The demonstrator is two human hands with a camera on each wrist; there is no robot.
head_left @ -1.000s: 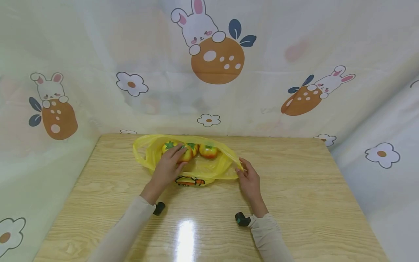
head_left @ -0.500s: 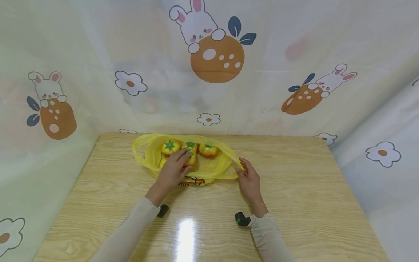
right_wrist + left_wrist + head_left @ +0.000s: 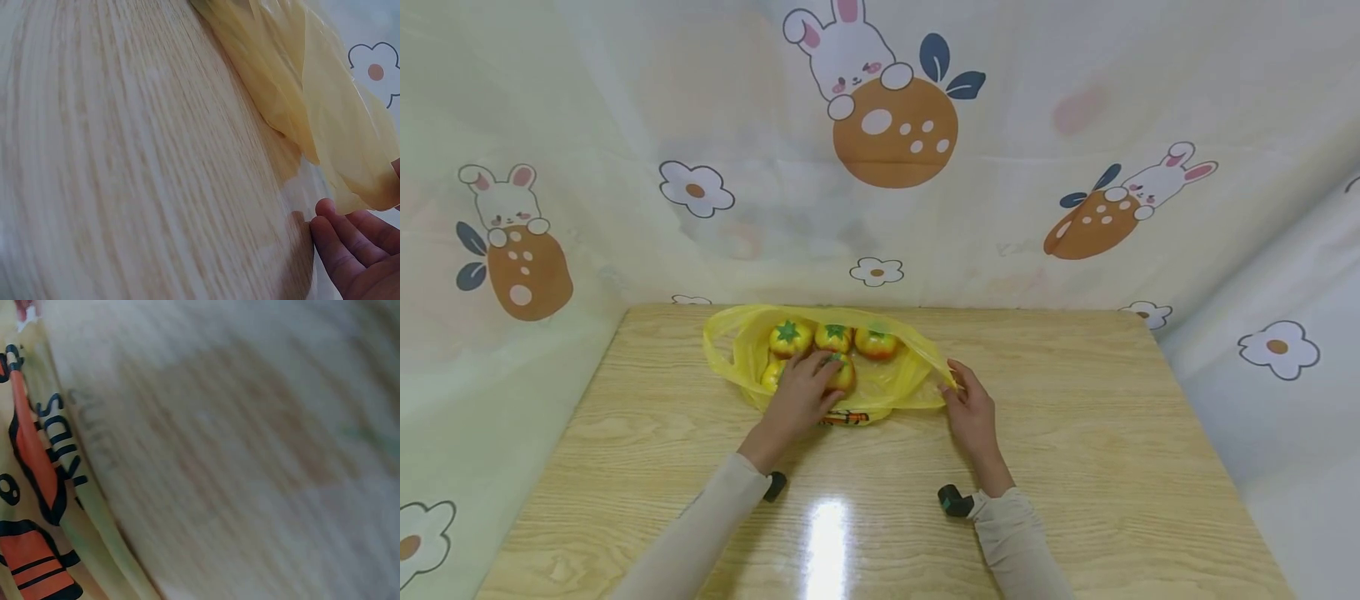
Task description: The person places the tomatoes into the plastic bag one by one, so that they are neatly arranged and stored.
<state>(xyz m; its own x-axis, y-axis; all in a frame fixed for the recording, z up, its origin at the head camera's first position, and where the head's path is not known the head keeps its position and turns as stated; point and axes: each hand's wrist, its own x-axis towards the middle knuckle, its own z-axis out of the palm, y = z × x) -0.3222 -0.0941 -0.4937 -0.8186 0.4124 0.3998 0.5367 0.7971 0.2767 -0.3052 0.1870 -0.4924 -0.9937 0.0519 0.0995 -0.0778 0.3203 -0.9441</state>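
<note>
A yellow plastic bag [image 3: 917,385] lies with its mouth spread. Inside are several yellow-red tomatoes with green star-shaped tops, among them a back-left tomato [image 3: 790,338], a middle one [image 3: 833,337] and a right one [image 3: 876,344]. My left hand [image 3: 799,396] reaches over the bag's front rim and grips the front tomato [image 3: 842,375], partly covering it. At the bag's right end my right hand [image 3: 972,408] pinches the rim; in the right wrist view its fingers [image 3: 340,247] sit at the plastic's edge. The left wrist view shows the printed bag front [image 3: 37,475], not the hand.
The bag rests near the back edge of a wooden table [image 3: 1075,433]. Behind it hangs a curtain [image 3: 737,250] with rabbit and flower prints. Small black devices sit at both wrists, such as the right one [image 3: 955,502].
My left hand has moved a little right and toward the front with the tomato, uncovering tomatoes behind and to its left. The right hand keeps its hold on the bag rim.
</note>
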